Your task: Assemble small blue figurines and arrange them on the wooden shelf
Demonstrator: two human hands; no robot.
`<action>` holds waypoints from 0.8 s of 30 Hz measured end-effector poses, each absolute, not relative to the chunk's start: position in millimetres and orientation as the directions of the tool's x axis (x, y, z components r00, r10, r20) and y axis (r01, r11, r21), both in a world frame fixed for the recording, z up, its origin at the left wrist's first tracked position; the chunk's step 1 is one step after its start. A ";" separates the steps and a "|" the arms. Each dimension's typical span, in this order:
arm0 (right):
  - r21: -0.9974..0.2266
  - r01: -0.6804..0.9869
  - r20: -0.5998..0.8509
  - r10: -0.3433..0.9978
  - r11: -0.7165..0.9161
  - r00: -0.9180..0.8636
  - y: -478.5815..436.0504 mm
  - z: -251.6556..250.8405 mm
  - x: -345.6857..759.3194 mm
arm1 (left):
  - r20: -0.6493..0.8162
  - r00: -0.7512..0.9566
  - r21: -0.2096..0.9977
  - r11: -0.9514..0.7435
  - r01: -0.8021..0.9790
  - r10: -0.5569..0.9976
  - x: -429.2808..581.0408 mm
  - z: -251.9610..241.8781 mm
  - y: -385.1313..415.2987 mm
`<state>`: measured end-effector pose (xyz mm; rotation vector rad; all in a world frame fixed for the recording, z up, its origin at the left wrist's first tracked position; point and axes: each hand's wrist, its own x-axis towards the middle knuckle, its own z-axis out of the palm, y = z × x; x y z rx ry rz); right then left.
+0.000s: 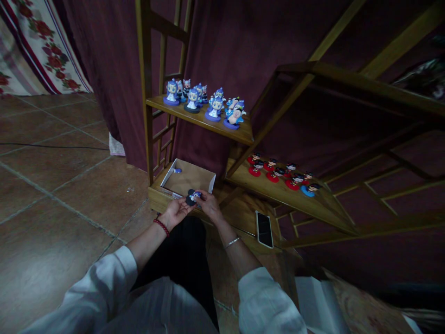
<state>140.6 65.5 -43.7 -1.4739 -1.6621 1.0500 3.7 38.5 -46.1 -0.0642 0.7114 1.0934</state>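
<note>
Both of my hands meet over the near edge of an open cardboard box. Between them is a small figurine with purple hair, a white body and a dark round base. My left hand, palm turned up, grips the figurine by its base. The fingers of my right hand are closed around its upper part from the right. Inside the box, near its far left corner, lies a small purple-and-white piece, too small to make out.
On the upper wooden shelf stand several purple-haired figurines. Several figurines with red bases and one on a blue base occupy the lower right shelf. A phone lies below them. Dark red curtain hangs behind.
</note>
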 end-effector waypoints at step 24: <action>-0.801 0.570 0.001 0.952 0.184 -0.306 66.5 -28.9 147.5 | -0.519 0.285 0.397 0.523 -0.755 0.806 3.9 -41.4 35.8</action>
